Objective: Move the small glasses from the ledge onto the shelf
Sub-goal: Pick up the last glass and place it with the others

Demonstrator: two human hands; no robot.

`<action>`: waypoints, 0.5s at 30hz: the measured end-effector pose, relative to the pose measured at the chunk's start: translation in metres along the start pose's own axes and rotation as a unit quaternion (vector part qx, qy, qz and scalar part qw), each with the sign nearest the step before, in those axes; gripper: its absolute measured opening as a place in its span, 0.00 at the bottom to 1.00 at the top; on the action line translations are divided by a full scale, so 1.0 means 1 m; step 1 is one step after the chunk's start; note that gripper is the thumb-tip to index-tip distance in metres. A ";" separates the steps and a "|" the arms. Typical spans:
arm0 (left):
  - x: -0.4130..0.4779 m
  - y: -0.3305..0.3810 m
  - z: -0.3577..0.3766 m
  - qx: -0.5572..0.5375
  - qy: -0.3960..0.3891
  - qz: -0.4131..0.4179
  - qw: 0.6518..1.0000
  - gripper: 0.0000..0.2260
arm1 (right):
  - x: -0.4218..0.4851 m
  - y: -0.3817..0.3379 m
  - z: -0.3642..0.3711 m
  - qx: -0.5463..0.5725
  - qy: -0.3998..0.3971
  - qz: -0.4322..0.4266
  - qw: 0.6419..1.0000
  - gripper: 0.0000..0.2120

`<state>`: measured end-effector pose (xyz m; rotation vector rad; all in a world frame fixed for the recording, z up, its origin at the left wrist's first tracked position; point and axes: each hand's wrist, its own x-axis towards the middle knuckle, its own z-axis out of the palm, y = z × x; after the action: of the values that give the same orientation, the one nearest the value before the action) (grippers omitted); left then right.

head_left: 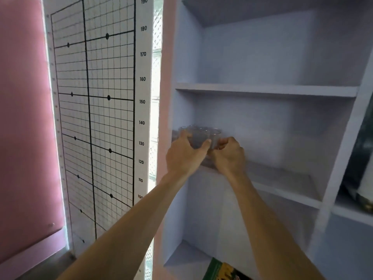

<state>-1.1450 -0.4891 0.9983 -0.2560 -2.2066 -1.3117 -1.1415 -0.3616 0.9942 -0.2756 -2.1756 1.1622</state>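
Observation:
Two small clear glasses are held side by side above the left end of a pale lilac shelf (282, 178). My left hand (184, 156) is wrapped around the left glass (194, 137), thumb across its front. My right hand (230, 156) pinches the right glass (215, 135), whose lower part is hidden behind my fingers. Whether the glass bases touch the shelf board is hidden by my hands. The picture is blurred by motion.
The shelf unit has another board above (262, 90) and a lower compartment holding a green and yellow object (224, 269). A height chart with a black grid (96, 110) hangs on the pink wall at left. A dark object (363, 158) stands in the compartment at right.

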 end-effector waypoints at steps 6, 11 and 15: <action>0.020 -0.006 0.006 0.032 -0.012 0.006 0.999 0.28 | 0.002 -0.007 0.005 -0.004 0.032 0.007 0.999 0.23; 0.028 -0.007 0.006 0.039 -0.028 0.016 0.999 0.25 | 0.007 -0.010 0.012 -0.015 0.038 0.009 0.999 0.21; 0.033 -0.014 0.005 0.035 -0.019 0.020 0.999 0.22 | 0.008 -0.013 0.016 -0.041 0.040 -0.001 0.998 0.17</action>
<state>-1.1805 -0.4961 1.0041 -0.2987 -2.2630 -1.2146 -1.1563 -0.3761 1.0015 -0.3498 -2.1552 1.0439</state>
